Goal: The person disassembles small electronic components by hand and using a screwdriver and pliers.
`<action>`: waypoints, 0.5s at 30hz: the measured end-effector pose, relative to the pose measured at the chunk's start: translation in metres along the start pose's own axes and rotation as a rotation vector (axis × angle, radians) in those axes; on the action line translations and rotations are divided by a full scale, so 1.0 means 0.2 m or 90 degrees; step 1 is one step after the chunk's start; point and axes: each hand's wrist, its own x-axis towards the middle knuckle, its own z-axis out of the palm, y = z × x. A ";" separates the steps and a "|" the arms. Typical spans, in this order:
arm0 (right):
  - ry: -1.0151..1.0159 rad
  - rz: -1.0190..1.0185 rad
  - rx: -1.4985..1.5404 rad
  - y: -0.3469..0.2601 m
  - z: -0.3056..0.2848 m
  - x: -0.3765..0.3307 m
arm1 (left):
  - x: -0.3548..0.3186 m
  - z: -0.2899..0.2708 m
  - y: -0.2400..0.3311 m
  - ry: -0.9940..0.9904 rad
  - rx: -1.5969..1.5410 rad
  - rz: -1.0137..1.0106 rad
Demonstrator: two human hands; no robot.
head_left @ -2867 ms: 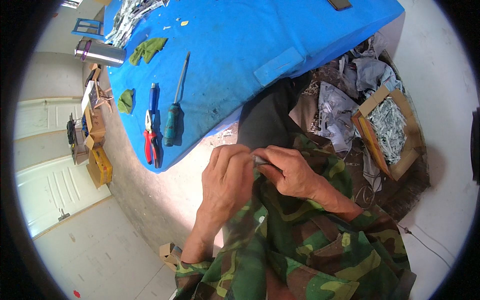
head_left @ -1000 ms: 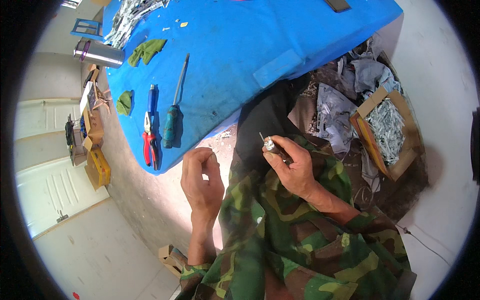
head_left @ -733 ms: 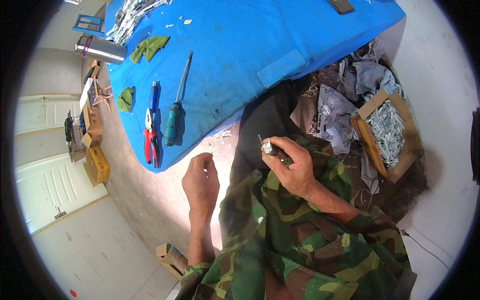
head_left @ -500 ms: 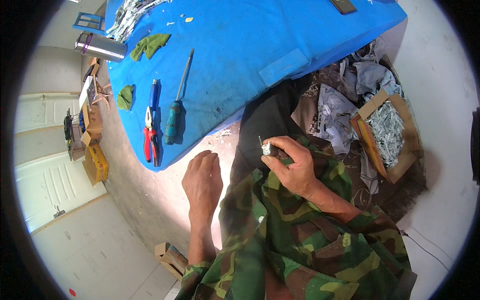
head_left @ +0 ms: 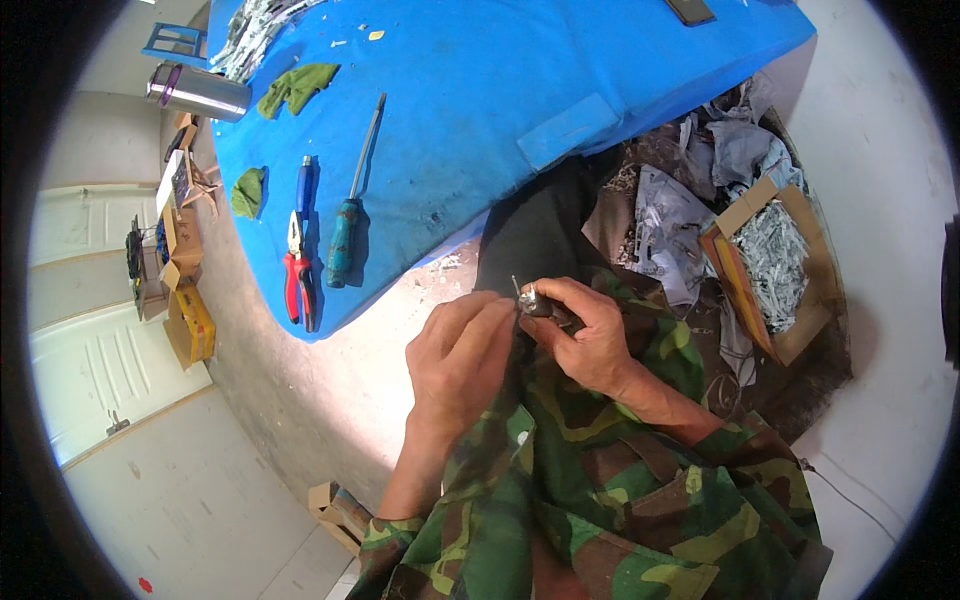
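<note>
Over my lap, my right hand [head_left: 588, 335] pinches a small dark, rounded part with a silvery metal end [head_left: 530, 298] and a thin pin standing up from it. My left hand [head_left: 455, 360] is right beside the part, thumb and fingers drawn together at its pin side. What those fingertips hold, if anything, is hidden. On the blue-covered table [head_left: 440, 130] ahead lie red-handled pliers [head_left: 298, 275], a blue pen-like tool [head_left: 306, 188] and a screwdriver [head_left: 344, 235] with a teal handle.
Green gloves or cloths [head_left: 298, 88] and a steel flask [head_left: 200, 92] are at the table's left. Grey-white strips [head_left: 262, 35] are heaped at its far left. A dark flat device [head_left: 690, 10] lies far right. On the right, an open carton [head_left: 775, 270] holds more strips beside plastic bags [head_left: 670, 235].
My left hand has moved right and up to the small part, its fingers now closed together. My right hand keeps its grip on the part, barely shifting.
</note>
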 end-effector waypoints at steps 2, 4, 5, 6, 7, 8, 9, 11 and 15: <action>0.009 -0.016 -0.005 0.00 0.00 0.00 | 0.01 -0.01 0.00 -0.021 0.002 0.010; -0.001 -0.030 -0.020 0.01 0.00 0.01 | 0.01 -0.01 0.00 -0.045 -0.011 0.003; -0.006 -0.037 -0.029 0.01 0.00 0.01 | 0.01 -0.02 0.00 -0.057 -0.018 -0.001; -0.004 -0.047 -0.036 0.01 0.00 0.01 | 0.01 -0.02 0.00 -0.066 -0.013 -0.003; -0.002 -0.057 -0.044 0.02 0.00 0.01 | 0.01 -0.02 0.00 -0.075 -0.007 -0.006; 0.001 -0.066 -0.051 0.02 0.00 0.01 | 0.01 -0.03 0.00 -0.085 -0.002 -0.008; -0.001 -0.069 -0.056 0.02 0.00 0.01 | 0.02 -0.03 0.00 -0.093 0.001 -0.010; -0.005 -0.074 -0.064 0.02 0.00 0.01 | 0.02 -0.04 0.00 -0.109 0.007 -0.013; -0.017 -0.074 -0.064 0.01 0.00 0.01 | 0.01 -0.05 -0.01 -0.123 0.015 -0.014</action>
